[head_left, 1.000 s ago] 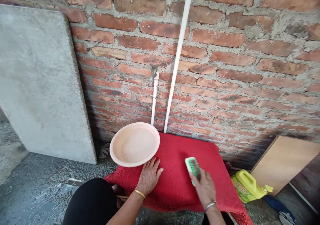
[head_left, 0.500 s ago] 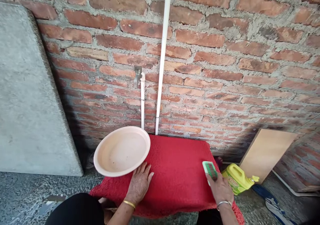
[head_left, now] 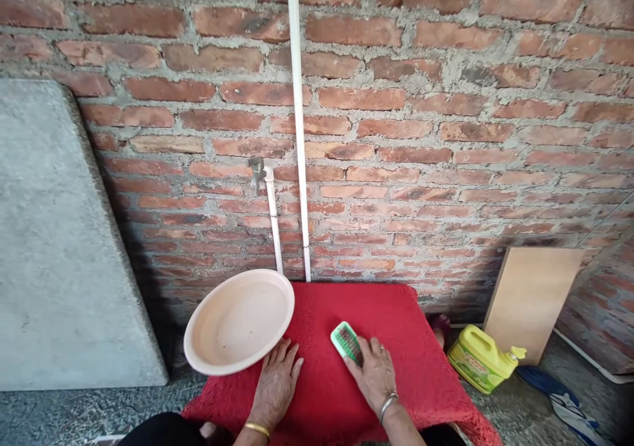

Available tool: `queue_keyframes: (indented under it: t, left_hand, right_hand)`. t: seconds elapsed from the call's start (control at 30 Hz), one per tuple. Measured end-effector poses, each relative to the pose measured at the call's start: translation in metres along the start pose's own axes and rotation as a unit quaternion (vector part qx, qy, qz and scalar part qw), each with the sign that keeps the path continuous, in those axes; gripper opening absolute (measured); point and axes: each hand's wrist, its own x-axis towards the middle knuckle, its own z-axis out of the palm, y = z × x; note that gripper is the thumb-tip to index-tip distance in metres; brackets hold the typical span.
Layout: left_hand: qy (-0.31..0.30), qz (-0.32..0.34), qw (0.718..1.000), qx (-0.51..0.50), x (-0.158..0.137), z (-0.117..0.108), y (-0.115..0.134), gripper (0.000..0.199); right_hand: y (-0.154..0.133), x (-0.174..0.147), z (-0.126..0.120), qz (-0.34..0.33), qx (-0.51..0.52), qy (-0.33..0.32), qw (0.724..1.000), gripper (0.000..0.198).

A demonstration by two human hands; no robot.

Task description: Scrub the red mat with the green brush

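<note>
A red cloth (head_left: 317, 393) is spread over a low flat surface in front of me. On its left part my left hand (head_left: 277, 380) lies flat, fingers spread, fingertips close to the rim of a pale pink basin (head_left: 242, 327). My right hand (head_left: 374, 373) grips a green and white scrub brush (head_left: 346, 341) near the middle of the cloth. The brush's bristles show, facing upward and to the left, and its lower end is hidden by my fingers.
A metal tap (head_left: 256, 170) on a white pipe (head_left: 274, 228) stands behind the basin against the brick wall (head_left: 366, 135). A yellow jug (head_left: 483, 360), a wooden board (head_left: 532, 300) and blue slippers (head_left: 569, 406) are at the right. A grey slab (head_left: 64, 248) leans at the left.
My right hand has moved left with the brush, from the cloth's right edge to nearer its middle. My left hand stays beside the basin. The camera view has tilted up slightly.
</note>
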Motion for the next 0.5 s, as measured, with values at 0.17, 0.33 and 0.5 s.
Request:
queue_keyframes:
  t: [0.17,0.33,0.5]
  left_hand:
    - [-0.003,0.001,1.0,-0.003,0.0,0.001,-0.002,0.034]
    - [-0.026,-0.015,1.0,-0.007,0.001,-0.003,0.004,0.035]
    - [-0.045,-0.028,0.998,-0.02,0.003,-0.01,0.012,0.034]
  right_hand:
    - [0.005,0.017,-0.002,0.015,-0.026,-0.01,0.999,0.047]
    - [0.102,0.029,-0.026,0.197,-0.051,0.0,0.979,0.058]
    - [0.157,0.022,-0.041,0.321,0.006,0.031,0.946,0.072]
